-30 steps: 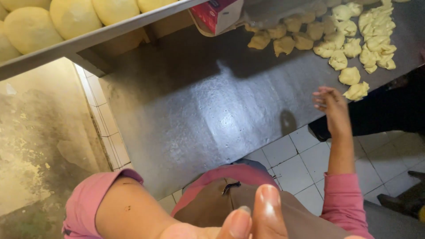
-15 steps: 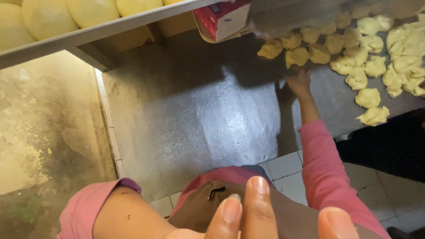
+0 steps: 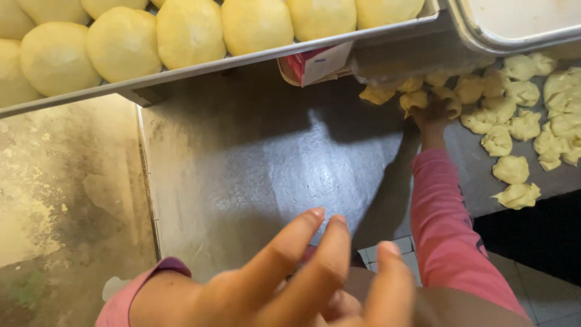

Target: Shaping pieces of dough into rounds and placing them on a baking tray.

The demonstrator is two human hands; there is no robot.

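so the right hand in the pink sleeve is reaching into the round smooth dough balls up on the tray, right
Not quite. In the head view the right hand in the pink sleeve is reaching into the ragged dough pieces lying on the metal table. The round smooth dough balls sit up on the tray, untouched.

Steel worktable (image 3: 254,157), stained wall (image 3: 60,194), tiled floor (image 3: 532,290).

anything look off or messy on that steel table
Nothing is spilled or broken. The torn dough pieces lie in a loose, uneven scatter on the steel table, where the right hand reaches; the red and white carton sits tilted.
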